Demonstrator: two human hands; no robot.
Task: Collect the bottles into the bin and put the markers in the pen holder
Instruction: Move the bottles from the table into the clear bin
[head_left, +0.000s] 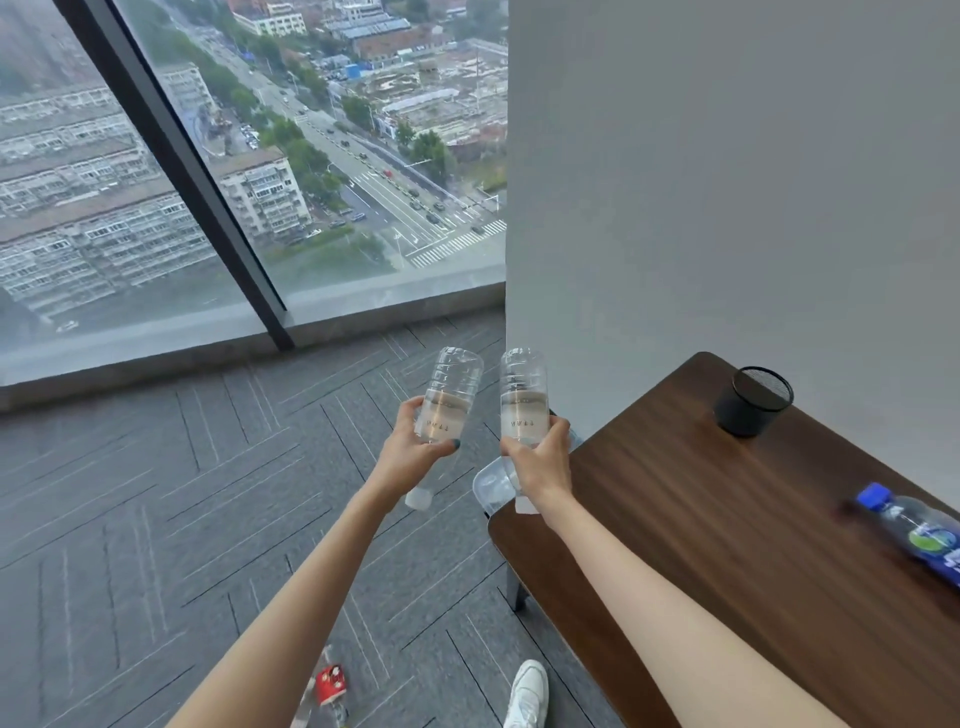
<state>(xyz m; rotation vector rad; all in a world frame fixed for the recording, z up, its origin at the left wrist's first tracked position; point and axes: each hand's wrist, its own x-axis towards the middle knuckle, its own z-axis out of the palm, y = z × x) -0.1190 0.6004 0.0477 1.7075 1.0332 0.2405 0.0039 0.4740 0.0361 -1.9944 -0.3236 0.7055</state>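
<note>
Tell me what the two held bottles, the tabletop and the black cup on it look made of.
Left bottle and right bottle: clear, glossy thin plastic, with see-through ribbed walls. Tabletop: dark wood or wood-look laminate, with streaked grain and a soft sheen. Black cup: probably matte metal mesh; a fine grid shows inside its rim.

You're in a high-rise office: grey carpet tiles (156, 493), floor-to-ceiling window (208, 156) upper left, wooden desk (701, 519) right.

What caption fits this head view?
Left hand grips the left clear bottle, right hand the right clear bottle, beside a wooden table bearing a mesh pen holder and blue-capped bottle.
</note>
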